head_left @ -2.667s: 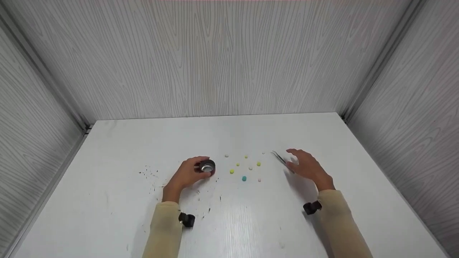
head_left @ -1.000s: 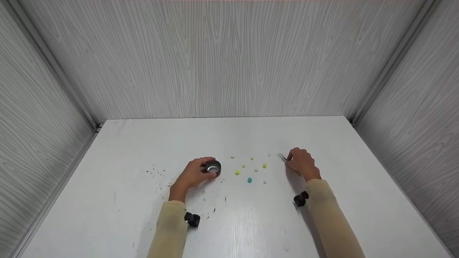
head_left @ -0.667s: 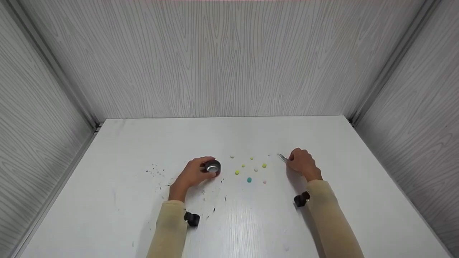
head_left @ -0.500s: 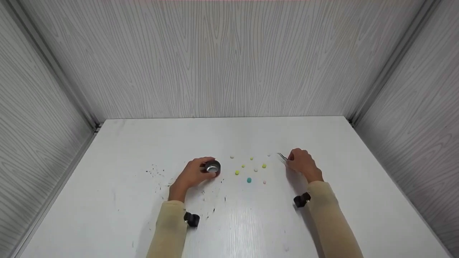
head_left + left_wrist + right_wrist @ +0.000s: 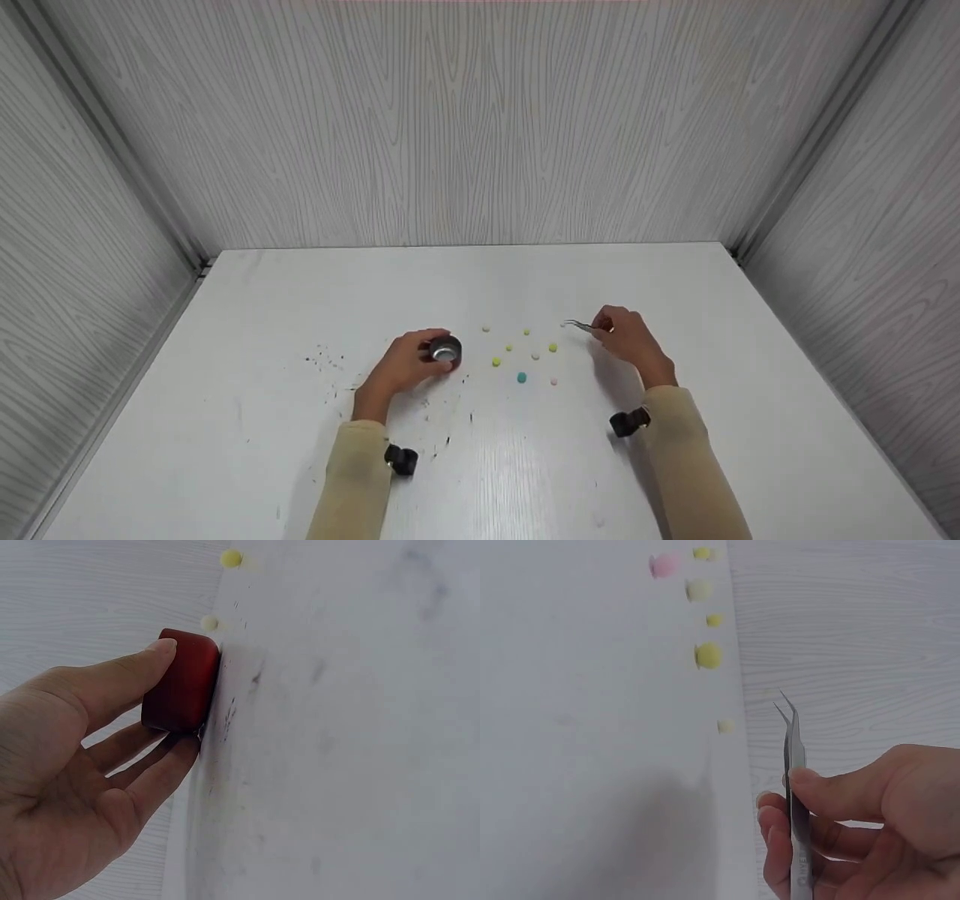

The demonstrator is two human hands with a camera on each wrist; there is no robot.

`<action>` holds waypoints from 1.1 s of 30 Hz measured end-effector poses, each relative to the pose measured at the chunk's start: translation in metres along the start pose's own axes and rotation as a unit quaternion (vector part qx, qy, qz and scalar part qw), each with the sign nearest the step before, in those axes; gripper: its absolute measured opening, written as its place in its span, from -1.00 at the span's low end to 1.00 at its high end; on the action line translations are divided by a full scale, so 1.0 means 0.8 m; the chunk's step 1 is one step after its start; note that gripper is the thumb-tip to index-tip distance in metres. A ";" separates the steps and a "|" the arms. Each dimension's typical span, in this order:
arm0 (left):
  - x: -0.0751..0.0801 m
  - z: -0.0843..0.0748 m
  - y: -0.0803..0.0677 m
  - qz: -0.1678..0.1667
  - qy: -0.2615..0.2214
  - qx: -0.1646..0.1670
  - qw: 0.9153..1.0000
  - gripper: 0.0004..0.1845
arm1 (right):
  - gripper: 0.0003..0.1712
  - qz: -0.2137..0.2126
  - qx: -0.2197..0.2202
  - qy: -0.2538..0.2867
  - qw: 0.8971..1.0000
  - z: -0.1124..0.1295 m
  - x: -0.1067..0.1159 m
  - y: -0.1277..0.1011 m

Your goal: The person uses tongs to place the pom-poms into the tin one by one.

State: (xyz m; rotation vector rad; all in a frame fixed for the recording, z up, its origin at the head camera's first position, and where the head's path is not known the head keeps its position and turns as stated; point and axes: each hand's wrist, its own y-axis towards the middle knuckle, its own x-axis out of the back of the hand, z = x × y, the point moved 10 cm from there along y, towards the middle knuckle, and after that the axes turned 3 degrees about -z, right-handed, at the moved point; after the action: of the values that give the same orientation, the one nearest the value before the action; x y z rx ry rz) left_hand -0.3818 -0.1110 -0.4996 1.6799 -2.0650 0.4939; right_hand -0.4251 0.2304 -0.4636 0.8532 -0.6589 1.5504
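My left hand point(image 5: 405, 364) grips a small round cup point(image 5: 446, 351) between thumb and fingers; its inside is shiny metal. In the left wrist view the cup's outer wall point(image 5: 182, 682) looks dark red, with its base close to the table. My right hand point(image 5: 630, 339) pinches metal tweezers point(image 5: 798, 780) with bent, slightly parted tips and nothing between them. In the head view those tips overlap the small whitish bead point(image 5: 563, 325) at the far right of the scatter. Nearby lie yellow beads point(image 5: 553, 347), a turquoise bead point(image 5: 522, 378) and a pink bead point(image 5: 554, 382).
The white table point(image 5: 300, 285) meets a wood-grain back panel point(image 5: 465, 135), with side panels left and right. Dark specks point(image 5: 326, 356) are scattered left of the cup and in front of it. A black camera point(image 5: 630, 422) is strapped on each wrist.
My right hand has taken hold of the tweezers and raised them, swinging the tips left toward the whitish bead. The left hand keeps its hold on the cup; the head view shifted slightly.
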 end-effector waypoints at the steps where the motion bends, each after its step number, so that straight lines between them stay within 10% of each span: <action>1: 0.000 0.000 0.000 0.001 0.001 0.000 1.000 -0.38 | -0.87 -0.004 0.010 0.003 1.000 0.003 0.001 -0.001; 15: -0.002 -0.001 0.000 0.001 0.014 0.000 1.000 -0.39 | -0.80 -0.004 0.091 0.018 0.996 0.020 -0.003 -0.006; 33: -0.001 0.002 0.001 0.001 -0.002 -0.008 1.000 -0.40 | -0.80 0.009 0.080 0.012 0.997 0.013 -0.020 0.001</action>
State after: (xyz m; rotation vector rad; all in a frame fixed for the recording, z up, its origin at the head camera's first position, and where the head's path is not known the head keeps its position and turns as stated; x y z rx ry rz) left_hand -0.3829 -0.1112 -0.5015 1.6725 -2.0681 0.4742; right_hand -0.4240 0.2130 -0.4708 0.9480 -0.5315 1.6433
